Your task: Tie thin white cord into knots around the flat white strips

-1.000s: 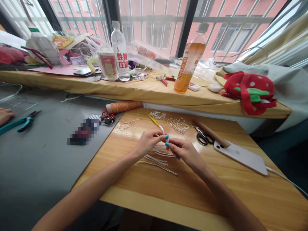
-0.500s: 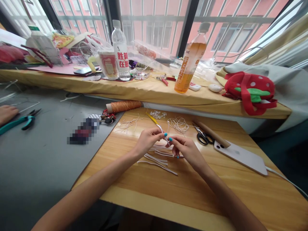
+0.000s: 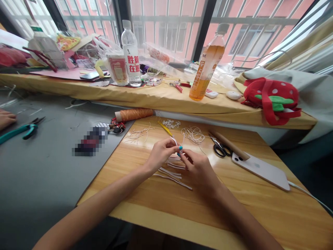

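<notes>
At the far left, another person's hand (image 3: pixel 6 119) rests on a grey surface (image 3: pixel 47 187) near teal-handled pliers (image 3: pixel 19 133), which lie with the jaws slightly apart. Farther right come a pixelated item (image 3: pixel 90 141) and a spool of orange thread (image 3: pixel 135 114), lying on its side below a ledge (image 3: pixel 104 93) where a clear bottle (image 3: pixel 132 59) stands upright. Thin thread offcuts (image 3: pixel 139 134) lie on the wooden board (image 3: pixel 135 194). Next, the left hand (image 3: pixel 162 151) pinches a white cord (image 3: pixel 174 140) between thumb and fingers — the cord runs up to a yellow strip (image 3: pixel 165 129), whose far end lies near small white rings (image 3: pixel 171 124). The right hand (image 3: pixel 201 166) meets it at the fingertips, thumb and finger closed on the same cord, above loose white lengths (image 3: pixel 170 172) on the board. Beyond them sit a coil of thin cord (image 3: pixel 192 133), then black-handled scissors (image 3: pixel 220 150) just beside a brown rod (image 3: pixel 230 146) — its near end lies on a pale phone (image 3: pixel 262 170).
</notes>
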### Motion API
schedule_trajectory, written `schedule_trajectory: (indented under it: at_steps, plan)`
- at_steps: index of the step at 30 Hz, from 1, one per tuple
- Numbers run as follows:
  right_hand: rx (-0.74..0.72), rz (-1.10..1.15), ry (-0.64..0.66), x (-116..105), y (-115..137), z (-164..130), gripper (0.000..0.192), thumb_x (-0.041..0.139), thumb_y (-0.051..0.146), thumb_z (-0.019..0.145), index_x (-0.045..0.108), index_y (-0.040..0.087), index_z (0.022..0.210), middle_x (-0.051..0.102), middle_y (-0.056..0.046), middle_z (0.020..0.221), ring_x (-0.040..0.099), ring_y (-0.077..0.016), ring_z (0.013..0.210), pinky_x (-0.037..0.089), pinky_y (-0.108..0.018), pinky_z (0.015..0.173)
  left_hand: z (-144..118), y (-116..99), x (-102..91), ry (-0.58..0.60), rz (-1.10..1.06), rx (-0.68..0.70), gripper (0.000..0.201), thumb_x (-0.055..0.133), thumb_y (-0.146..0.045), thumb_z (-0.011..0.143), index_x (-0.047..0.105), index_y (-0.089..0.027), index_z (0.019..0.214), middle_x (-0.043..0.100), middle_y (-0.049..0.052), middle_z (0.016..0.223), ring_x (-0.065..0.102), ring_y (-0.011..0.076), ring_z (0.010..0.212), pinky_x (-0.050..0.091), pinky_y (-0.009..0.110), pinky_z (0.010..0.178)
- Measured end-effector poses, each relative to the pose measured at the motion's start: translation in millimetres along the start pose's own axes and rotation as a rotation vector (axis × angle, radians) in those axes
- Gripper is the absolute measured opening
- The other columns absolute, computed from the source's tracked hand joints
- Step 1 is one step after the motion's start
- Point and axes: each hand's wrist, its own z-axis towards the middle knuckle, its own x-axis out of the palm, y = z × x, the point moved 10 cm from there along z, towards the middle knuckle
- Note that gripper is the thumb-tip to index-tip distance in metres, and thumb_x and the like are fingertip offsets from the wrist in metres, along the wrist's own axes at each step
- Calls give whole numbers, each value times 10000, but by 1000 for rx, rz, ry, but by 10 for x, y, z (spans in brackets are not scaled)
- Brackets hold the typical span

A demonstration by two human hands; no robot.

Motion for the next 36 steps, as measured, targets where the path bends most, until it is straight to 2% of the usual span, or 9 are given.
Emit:
schedule_trajectory:
  at_steps: [5,8,16,25,29,36]
  plan:
    - [-79,-181,3,49,90,-37,300,305,245,869,576,127,922,624,-125,790,569,-200,697,385,-281,600,0,132,-5,-32,15,-51,248,629,-352,626,536,-125,659,577,12,643,526,118,620,412,236,588]
    - [-83,-223,-9,51,84,-36,288,317,225,868,582,118,910,625,-134,814,575,-213,750,390,-286,633,-3,131,-25,-52,62,-41,258,625,-367,629,542,-124,657,576,21,659,523,123,631,414,246,599]
    - [-24,-61,-124,-67,29,-29,155,459,220,813,603,161,813,646,-36,767,572,-149,665,394,-234,597,-16,48,-66,-79,159,-30,250,600,-371,651,529,-132,631,545,0,620,486,109,602,382,233,593]
    - [-86,-135,-129,-58,63,-30,181,425,222,831,593,154,835,628,-64,799,568,-165,706,402,-255,630,-17,185,-69,-83,-19,-161,215,604,-320,631,539,-119,593,539,-14,559,461,86,543,357,214,550]
    - [-93,-98,-149,-100,81,-30,158,454,230,819,574,160,894,623,-55,797,562,-162,704,406,-254,621,-11,160,-47,-50,-34,-152,213,604,-321,628,552,-117,593,547,-8,564,475,91,559,364,217,563]
    - [-73,-68,-190,-108,82,-41,131,468,216,806,587,161,799,630,-44,743,564,-149,645,404,-245,579,-12,143,-48,-53,49,-128,197,591,-311,633,570,-117,603,553,5,581,482,108,587,364,231,584]
